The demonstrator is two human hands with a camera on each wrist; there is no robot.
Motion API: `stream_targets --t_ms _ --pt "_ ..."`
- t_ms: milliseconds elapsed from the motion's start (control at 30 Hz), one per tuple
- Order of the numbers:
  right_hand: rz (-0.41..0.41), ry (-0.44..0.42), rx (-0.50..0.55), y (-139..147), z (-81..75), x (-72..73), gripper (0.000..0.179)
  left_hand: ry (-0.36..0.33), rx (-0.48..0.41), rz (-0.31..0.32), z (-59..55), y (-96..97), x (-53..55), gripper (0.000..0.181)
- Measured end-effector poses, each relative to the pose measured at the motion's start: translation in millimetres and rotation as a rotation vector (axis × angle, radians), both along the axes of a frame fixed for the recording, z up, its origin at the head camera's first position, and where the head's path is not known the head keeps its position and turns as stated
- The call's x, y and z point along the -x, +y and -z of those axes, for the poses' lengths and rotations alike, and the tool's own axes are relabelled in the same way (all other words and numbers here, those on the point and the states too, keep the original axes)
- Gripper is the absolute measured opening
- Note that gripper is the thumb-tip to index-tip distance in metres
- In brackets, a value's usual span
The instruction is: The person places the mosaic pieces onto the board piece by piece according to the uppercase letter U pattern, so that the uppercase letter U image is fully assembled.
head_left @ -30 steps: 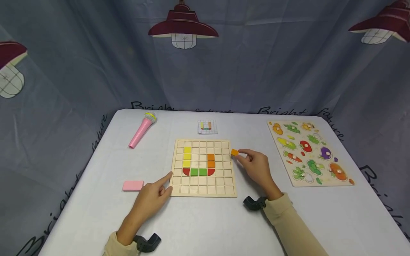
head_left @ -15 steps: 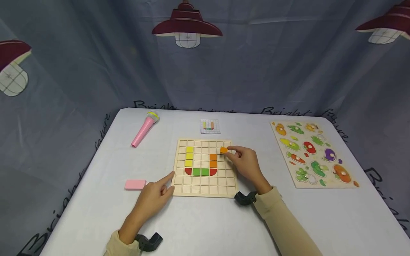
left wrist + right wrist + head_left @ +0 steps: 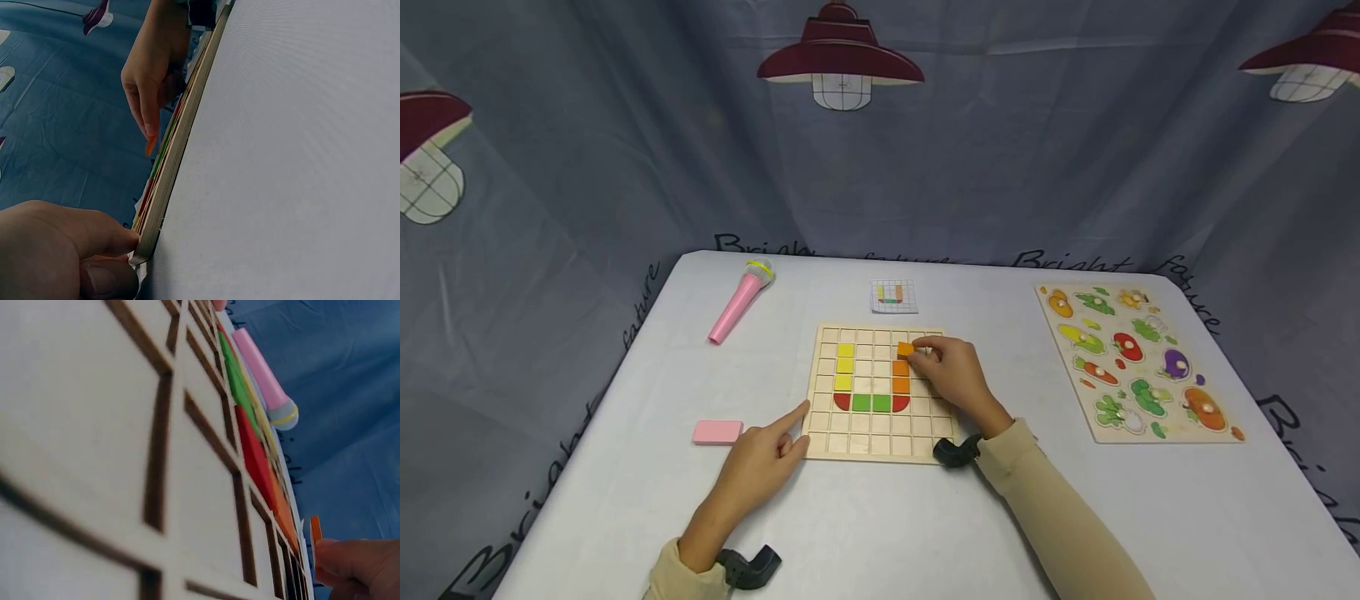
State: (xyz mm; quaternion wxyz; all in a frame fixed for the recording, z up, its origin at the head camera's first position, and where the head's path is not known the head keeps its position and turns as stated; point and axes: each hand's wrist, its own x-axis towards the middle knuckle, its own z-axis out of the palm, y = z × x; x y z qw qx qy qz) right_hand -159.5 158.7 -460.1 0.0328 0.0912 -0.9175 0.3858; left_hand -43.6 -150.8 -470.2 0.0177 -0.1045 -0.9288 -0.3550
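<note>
My right hand (image 3: 953, 372) pinches a small orange square tile (image 3: 906, 350) by its right edge, between thumb and forefinger. The tile is over the upper right of a wooden grid board (image 3: 880, 447), just beyond two orange tiles (image 3: 900, 376). In the left wrist view, the held tile (image 3: 150, 145) appears raised above the board and tilted. Yellow tiles (image 3: 845, 365), red curved-corner tiles (image 3: 842, 402) and green tiles (image 3: 872, 403) form the rest of a U in the grid. At the board's left edge, my left hand (image 3: 756, 460) touches with a straight forefinger and the thumb.
A pattern card (image 3: 894, 297) showing a coloured U lies behind the board. To the left are a pink toy microphone (image 3: 737, 307) and a pink block (image 3: 717, 432). A vegetable puzzle board (image 3: 1138, 367) lies on the right of the white table (image 3: 865, 525).
My right hand has carried the orange tile leftward from beside the board to above the grid, near the orange column. My left hand stays at the board's left edge.
</note>
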Motion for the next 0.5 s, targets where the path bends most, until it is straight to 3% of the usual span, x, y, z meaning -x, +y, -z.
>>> stream_targets --t_ms 500 --pt "0.034 0.044 -0.113 -9.9 6.2 2.7 0.032 -0.015 0.000 -0.002 -0.6 0.1 -0.2 0.050"
